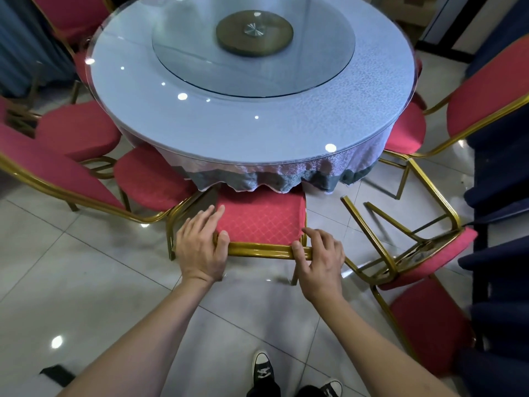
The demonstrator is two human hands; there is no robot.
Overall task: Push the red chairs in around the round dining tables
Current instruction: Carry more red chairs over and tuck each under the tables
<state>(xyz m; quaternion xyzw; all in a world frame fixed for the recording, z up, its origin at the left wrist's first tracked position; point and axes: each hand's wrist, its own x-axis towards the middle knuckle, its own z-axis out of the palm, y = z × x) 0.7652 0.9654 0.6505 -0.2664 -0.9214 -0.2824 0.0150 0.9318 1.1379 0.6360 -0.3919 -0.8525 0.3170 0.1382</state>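
A round dining table (286, 133) with a glass top, a pale cloth and a glass turntable fills the upper middle. Straight in front of me stands a red chair (260, 222) with a gold frame, its far edge under the hanging tablecloth. My left hand (203, 247) grips the left corner of its near gold rail, fingers resting on the red padding. Closed around the right end of the same rail is my right hand (320, 259). More red chairs stand at the left (151, 179), (77, 130) and at the right (486, 93).
A red chair (415, 253) lies tipped over on the tiled floor right of my hands, legs pointing toward the table. Another red seat (429, 325) sits at the lower right against dark blue fabric (503, 196). A large chair back (48, 167) is close on my left. My shoes (263, 371) are below.
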